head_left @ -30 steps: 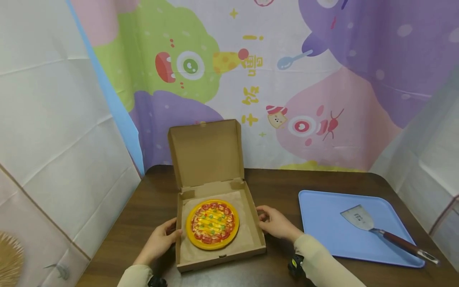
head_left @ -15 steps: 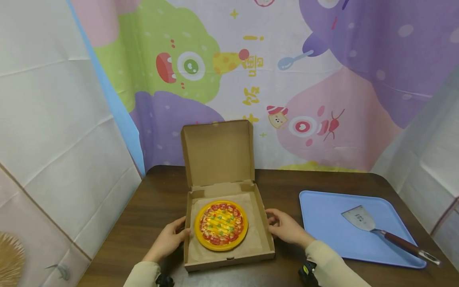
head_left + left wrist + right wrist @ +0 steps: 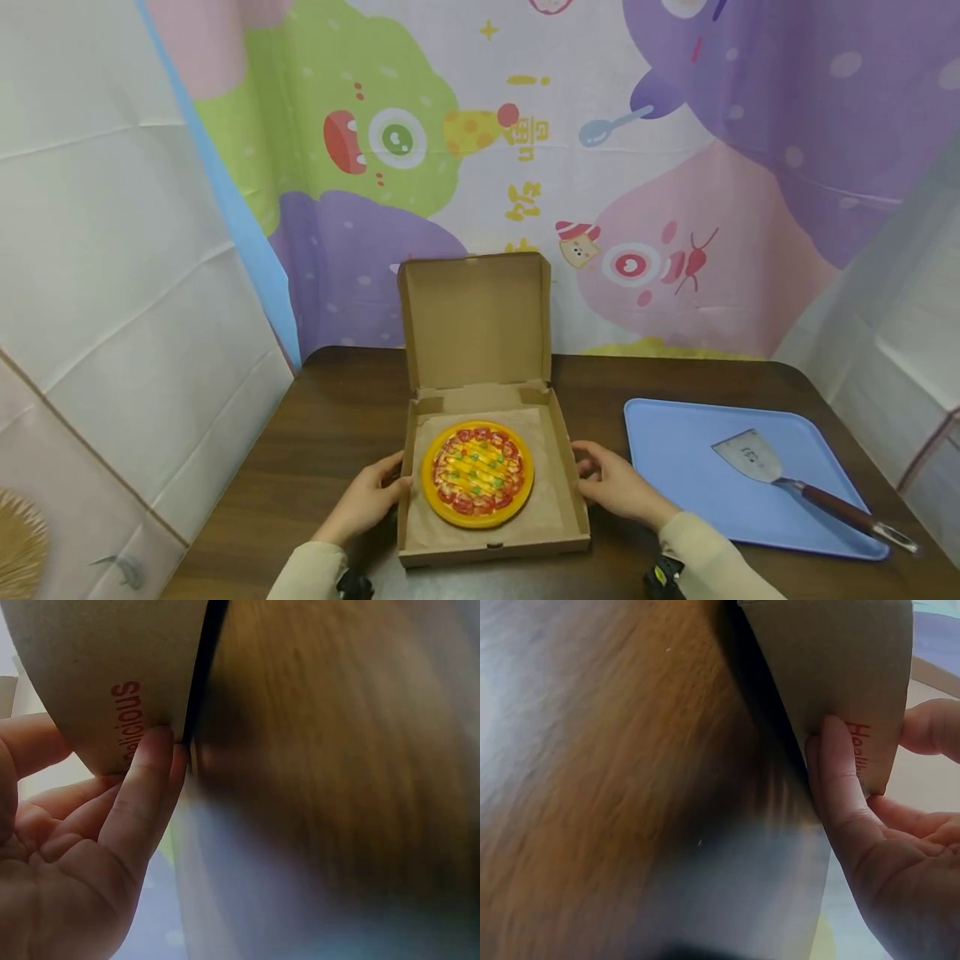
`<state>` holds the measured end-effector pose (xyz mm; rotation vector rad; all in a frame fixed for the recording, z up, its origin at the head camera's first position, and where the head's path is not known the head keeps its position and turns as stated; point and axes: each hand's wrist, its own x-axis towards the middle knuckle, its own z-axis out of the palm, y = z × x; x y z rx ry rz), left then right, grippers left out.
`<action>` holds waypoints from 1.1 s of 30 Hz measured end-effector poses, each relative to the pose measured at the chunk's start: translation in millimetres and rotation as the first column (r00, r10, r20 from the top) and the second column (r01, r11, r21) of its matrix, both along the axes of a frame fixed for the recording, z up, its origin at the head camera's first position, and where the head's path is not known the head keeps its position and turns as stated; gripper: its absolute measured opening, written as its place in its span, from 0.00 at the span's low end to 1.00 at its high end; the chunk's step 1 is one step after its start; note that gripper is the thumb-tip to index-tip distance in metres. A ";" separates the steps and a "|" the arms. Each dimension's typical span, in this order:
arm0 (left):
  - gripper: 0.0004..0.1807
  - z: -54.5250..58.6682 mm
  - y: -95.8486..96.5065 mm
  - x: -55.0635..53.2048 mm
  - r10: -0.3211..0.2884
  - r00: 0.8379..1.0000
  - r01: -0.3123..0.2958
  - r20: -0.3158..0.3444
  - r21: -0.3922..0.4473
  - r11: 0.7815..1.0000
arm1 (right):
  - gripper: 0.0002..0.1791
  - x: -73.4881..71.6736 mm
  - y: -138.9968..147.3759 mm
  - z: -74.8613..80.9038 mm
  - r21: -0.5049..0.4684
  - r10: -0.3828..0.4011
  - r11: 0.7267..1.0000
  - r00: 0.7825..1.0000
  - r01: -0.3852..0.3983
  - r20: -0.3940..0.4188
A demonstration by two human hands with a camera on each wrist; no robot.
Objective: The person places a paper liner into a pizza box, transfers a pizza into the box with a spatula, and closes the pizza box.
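An open cardboard pizza box (image 3: 517, 546) rests on the dark wooden table, its lid (image 3: 477, 321) standing up at the back. Inside, on brown paper (image 3: 555, 500), lies a round pizza (image 3: 477, 475) with a yellow crust and red, yellow and green topping. My left hand (image 3: 367, 498) grips the box's left wall, thumb at the rim and fingers along the outside. Opposite it, my right hand (image 3: 618, 486) holds the right wall the same way. Red lettering shows on the side walls by the fingers (image 3: 154, 750) in the left wrist view and in the right wrist view.
To the right lies a blue tray (image 3: 675, 467), with a spatula (image 3: 750, 457) on it whose dark handle reaches past the tray's edge. A printed cartoon curtain (image 3: 637, 317) hangs behind the table (image 3: 315, 425).
Both hands have slid the box, with the pizza inside and the lid up, rightward across the table toward the tray. Tray and spatula have stayed in place.
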<state>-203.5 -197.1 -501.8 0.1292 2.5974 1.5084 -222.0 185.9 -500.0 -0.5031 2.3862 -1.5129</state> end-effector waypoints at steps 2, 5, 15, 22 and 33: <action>0.28 -0.7 2.9 -1.8 -0.018 1.000 0.018 -0.008 0.002 1.000 | 0.35 1.7 3.7 -0.3 0.007 -0.008 1.000 1.000 0.008 0.004; 0.28 -0.2 7.4 -3.6 -0.041 0.999 0.040 -0.019 -0.003 0.999 | 0.36 5.3 8.5 1.1 0.016 -0.017 1.000 1.000 0.017 0.009; 0.27 0.7 21.1 -6.0 -0.077 0.996 0.075 -0.043 -0.040 0.996 | 0.37 16.1 22.2 3.6 0.056 -0.022 0.998 1.000 0.021 0.009; 0.27 -0.4 26.5 -7.8 -0.107 0.992 0.104 -0.060 -0.056 0.993 | 0.38 22.0 28.0 3.7 0.067 -0.033 0.997 0.999 0.033 0.010; 0.27 0.4 28.6 -8.0 -0.127 0.990 0.123 -0.054 -0.059 0.991 | 0.40 23.5 31.5 2.7 0.020 -0.035 0.999 0.999 0.035 0.024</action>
